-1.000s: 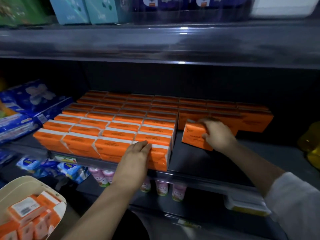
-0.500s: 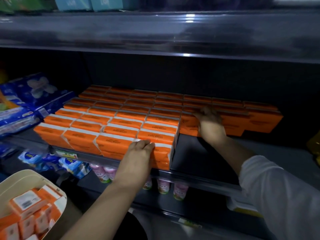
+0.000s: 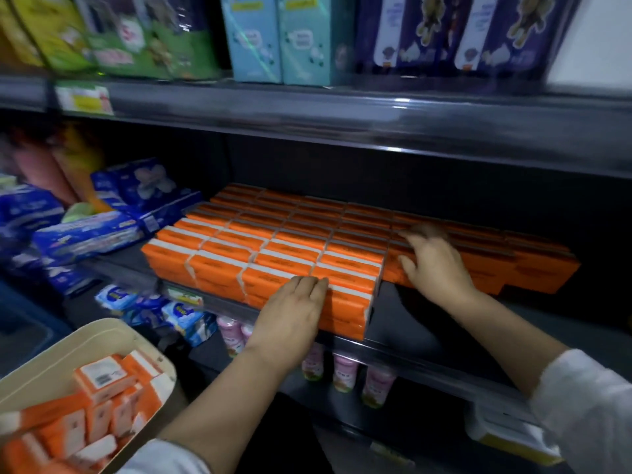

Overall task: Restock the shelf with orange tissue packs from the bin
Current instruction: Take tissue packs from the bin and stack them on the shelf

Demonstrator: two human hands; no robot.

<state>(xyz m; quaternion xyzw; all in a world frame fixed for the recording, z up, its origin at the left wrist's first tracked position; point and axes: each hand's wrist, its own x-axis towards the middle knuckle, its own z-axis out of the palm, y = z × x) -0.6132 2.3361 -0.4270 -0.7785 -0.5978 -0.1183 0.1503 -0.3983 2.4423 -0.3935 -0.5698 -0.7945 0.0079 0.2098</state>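
On the shelf (image 3: pixel 427 323), right hand (image 3: pixel 436 268) presses straight-fingered on the far-right packs (image 3: pixel 489 265), left hand (image 3: pixel 294 313), flat and gripping nothing, braces the near row; bin (image 3: pixel 68 340) near left holds more: push level, seat edges flush.
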